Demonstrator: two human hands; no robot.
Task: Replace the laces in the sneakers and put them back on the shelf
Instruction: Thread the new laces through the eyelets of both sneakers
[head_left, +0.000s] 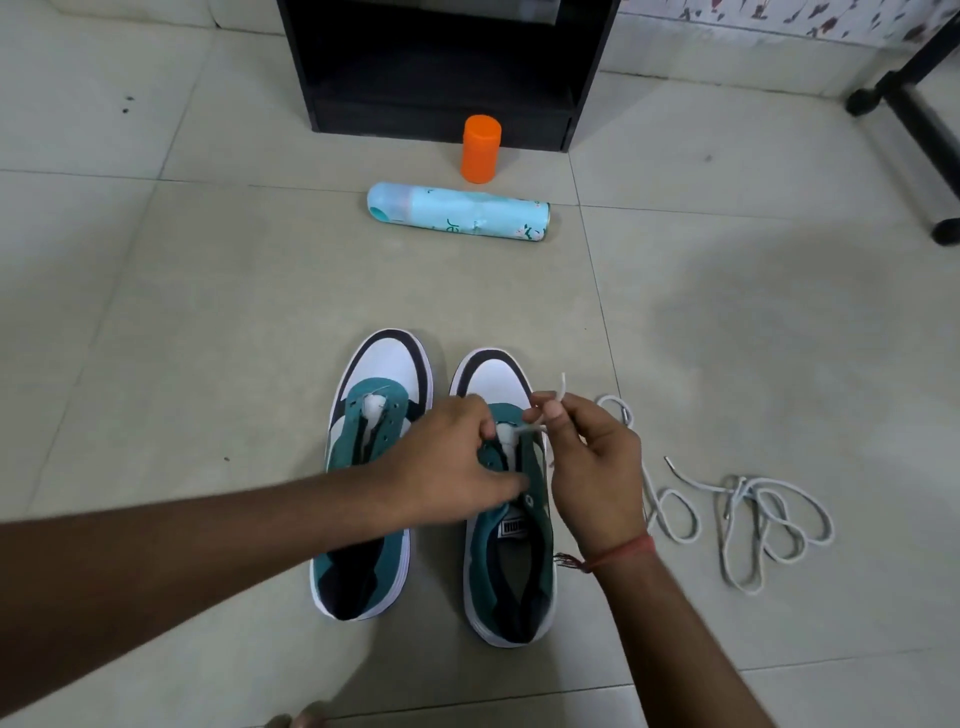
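Observation:
Two teal and white sneakers stand side by side on the floor, toes pointing away from me. The left sneaker has no lace in it. My left hand reaches across and grips the eyelet flap of the right sneaker. My right hand pinches the end of a white lace at the shoe's front eyelets, with its tip sticking up. The rest of the white laces lie in loose loops on the floor to the right.
A black shelf unit stands ahead against the wall. An orange cap and a light blue spray can on its side lie in front of it. A black frame leg is at the far right.

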